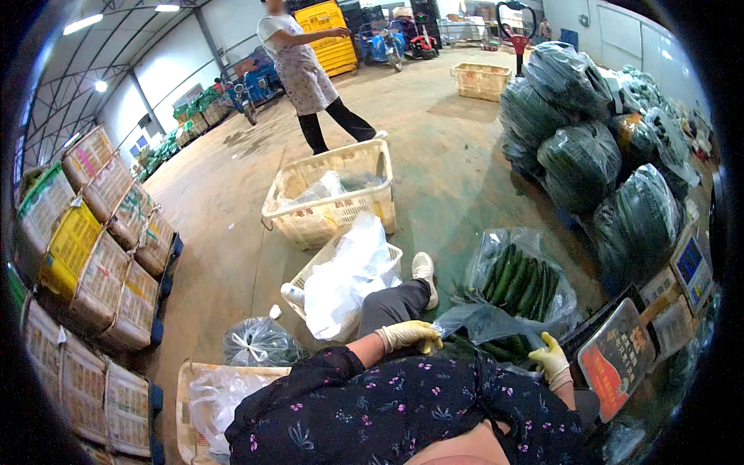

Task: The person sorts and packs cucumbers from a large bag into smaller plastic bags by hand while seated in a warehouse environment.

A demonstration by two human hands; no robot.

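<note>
A clear plastic bag (482,319) lies spread in front of my lap, its mouth drawn between my two hands. In a pale yellow glove, my left hand (411,336) is closed on the bag's left edge. My right hand (552,360), gloved alike, grips the rim on the other side, with its fingertips partly hidden by the plastic. Long dark green cucumbers (521,284) fill the far part of the bag, lying side by side. More of them show dimly through the plastic nearer to me.
A weighing scale with a display (690,262) stands at my right. Filled bags (580,159) are heaped behind it. Ahead are a large crate (333,222) and a smaller basket holding white plastic bags (349,287). Crates (97,267) are stacked at left. A person in an apron (297,77) walks beyond.
</note>
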